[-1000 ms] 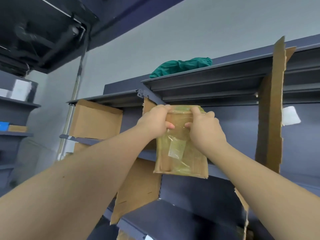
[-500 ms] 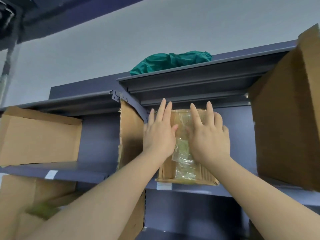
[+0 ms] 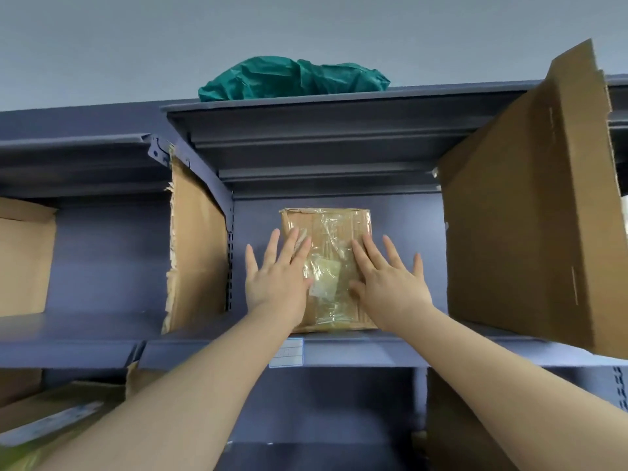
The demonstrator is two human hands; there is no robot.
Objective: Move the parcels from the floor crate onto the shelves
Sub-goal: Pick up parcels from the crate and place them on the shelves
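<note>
A brown cardboard parcel (image 3: 326,232) wrapped in clear tape stands upright on the blue-grey metal shelf (image 3: 356,348), back against the rear panel. My left hand (image 3: 275,280) lies flat against the parcel's left front, fingers straight and spread. My right hand (image 3: 387,280) lies flat against its right front in the same way. Neither hand curls round it. The floor crate is out of view.
Cardboard dividers stand left (image 3: 197,253) and right (image 3: 530,212) of the parcel's bay. A green bag (image 3: 292,78) lies on the top shelf. More cardboard (image 3: 23,260) fills the left bay and a box (image 3: 57,413) sits lower left. A white label (image 3: 287,352) marks the shelf edge.
My hands let go of the parcel's top edge after setting it on the shelf, then flattened against its front and pushed it further back. The view shifted to face the bay.
</note>
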